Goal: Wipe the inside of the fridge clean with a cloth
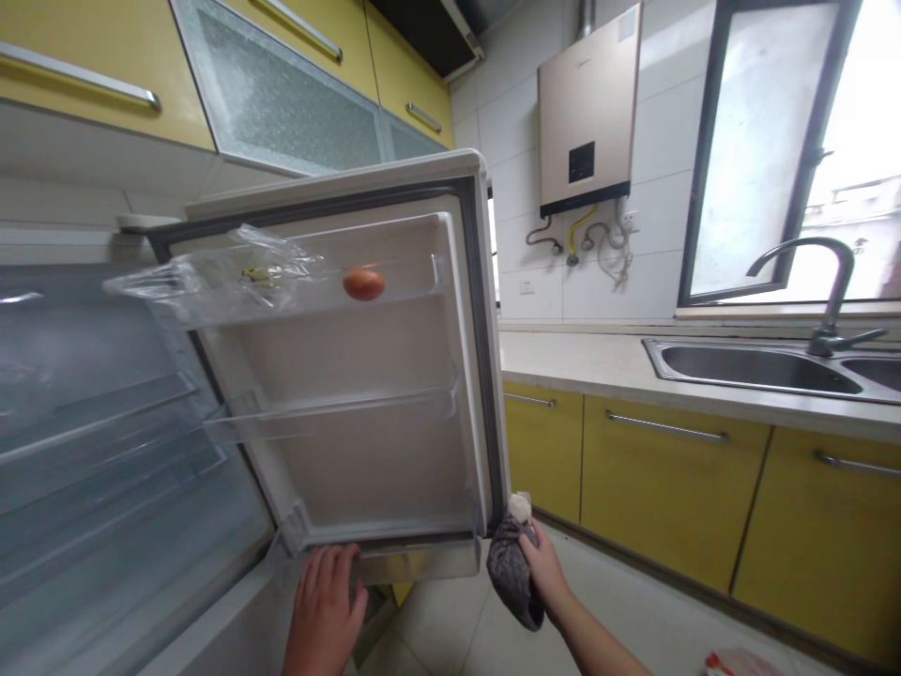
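Observation:
A refrigerator door (366, 361) stands swung open, its inner side facing me. My left hand (326, 601) is at the door's bottom, its fingers curled over the edge of the transparent lower door bin (429, 560). Bunched in my right hand (543, 563) is a dark grey cloth (512, 573) with a pale patch at its top, pressed against the door's lower right corner. On the upper door shelf lies a brown egg (363, 283). Left of it, a crumpled transparent plastic bag (239, 272) spills over the shelf front.
The refrigerator interior (91, 422) with glassy shelves is on the left. To the right run a countertop (570, 357), a steel sink (746, 366) with faucet, and yellow lower cabinets (662, 498). A plastic bag (736, 662) lies on the floor at bottom right.

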Tool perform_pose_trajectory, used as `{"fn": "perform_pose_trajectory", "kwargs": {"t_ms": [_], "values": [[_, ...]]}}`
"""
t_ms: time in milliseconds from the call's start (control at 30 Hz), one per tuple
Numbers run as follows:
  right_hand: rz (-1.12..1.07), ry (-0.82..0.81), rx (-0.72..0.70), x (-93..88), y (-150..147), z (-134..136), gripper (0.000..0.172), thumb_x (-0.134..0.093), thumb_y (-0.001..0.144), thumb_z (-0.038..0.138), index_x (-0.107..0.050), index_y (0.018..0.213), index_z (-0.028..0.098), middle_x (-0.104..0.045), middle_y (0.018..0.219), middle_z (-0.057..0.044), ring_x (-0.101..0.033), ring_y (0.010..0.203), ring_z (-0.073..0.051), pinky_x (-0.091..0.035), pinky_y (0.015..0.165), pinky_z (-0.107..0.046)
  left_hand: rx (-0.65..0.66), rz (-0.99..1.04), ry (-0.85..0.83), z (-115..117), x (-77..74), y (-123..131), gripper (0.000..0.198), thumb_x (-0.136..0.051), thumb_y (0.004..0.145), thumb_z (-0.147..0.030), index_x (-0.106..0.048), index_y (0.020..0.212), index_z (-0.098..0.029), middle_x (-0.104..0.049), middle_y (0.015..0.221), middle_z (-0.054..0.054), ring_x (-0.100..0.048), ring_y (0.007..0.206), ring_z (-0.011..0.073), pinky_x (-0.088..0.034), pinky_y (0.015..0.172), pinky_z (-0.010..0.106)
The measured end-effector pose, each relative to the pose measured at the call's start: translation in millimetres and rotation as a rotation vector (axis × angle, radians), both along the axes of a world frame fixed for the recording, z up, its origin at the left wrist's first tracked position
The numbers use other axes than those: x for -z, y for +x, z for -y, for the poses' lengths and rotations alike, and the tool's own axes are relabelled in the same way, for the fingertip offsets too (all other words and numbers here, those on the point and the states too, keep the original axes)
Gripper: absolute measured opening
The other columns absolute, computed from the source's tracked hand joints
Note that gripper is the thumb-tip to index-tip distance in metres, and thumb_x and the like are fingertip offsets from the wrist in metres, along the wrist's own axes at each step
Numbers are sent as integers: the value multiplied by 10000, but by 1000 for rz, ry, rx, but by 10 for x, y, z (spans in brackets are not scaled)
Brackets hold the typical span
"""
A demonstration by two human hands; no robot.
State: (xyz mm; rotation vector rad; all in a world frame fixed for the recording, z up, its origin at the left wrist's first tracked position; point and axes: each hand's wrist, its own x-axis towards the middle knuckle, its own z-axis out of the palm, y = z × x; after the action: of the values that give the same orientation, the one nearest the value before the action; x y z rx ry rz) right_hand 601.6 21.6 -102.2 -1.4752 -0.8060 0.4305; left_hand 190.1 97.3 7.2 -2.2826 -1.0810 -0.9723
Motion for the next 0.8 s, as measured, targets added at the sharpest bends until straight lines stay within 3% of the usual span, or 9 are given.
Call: {"fn": "perform_pose_trajectory", "kwargs": {"t_ms": [200, 367, 467, 633, 800], "values": [[-43, -11, 3, -284, -130, 36, 712, -671, 753, 612, -618, 1318, 181, -718, 1398, -196, -655, 1342, -384, -476, 1212, -542, -3, 10, 4, -25, 24, -11, 340, -606, 894, -179, -623, 1232, -214, -695, 1142, 84, -639, 1152, 302, -549, 1039, 511], [57, -76, -13, -657, -163, 141, 825, -769, 704, 618, -560, 1385, 200, -708, 1413, -184, -656, 1341, -379, -490, 1203, -526, -2, 4, 45, -47, 52, -36, 334, -611, 895, -186, -623, 1228, -214, -698, 1138, 86, -644, 1141, 300, -547, 1043, 518], [181, -122, -22, -967, -209, 199, 812, -753, 744, 593, -519, 1430, 229, -704, 1417, -169, -668, 1318, -362, -517, 1165, -515, -5, 2, 53, -54, 65, -42, 339, -610, 889, -180, -621, 1226, -210, -696, 1140, 90, -644, 1145, 304, -549, 1042, 521], [385, -208, 82, -1565, -278, 230, 787, -727, 774, 587, -528, 1454, 243, -693, 1427, -175, -661, 1312, -393, -532, 1101, -539, -14, -1, 35, -56, 86, -37, 342, -603, 887, -174, -622, 1227, -203, -695, 1144, 95, -635, 1163, 319, -556, 1034, 532], [527, -168, 107, -2303, -281, 199, 695, -706, 802, 597, -576, 1404, 275, -745, 1341, -149, -706, 1227, -388, -561, 1025, -529, -7, 17, 11, -50, 61, -20, 349, -595, 886, -164, -627, 1229, -219, -702, 1143, 78, -644, 1155, 298, -551, 1036, 519]]}}
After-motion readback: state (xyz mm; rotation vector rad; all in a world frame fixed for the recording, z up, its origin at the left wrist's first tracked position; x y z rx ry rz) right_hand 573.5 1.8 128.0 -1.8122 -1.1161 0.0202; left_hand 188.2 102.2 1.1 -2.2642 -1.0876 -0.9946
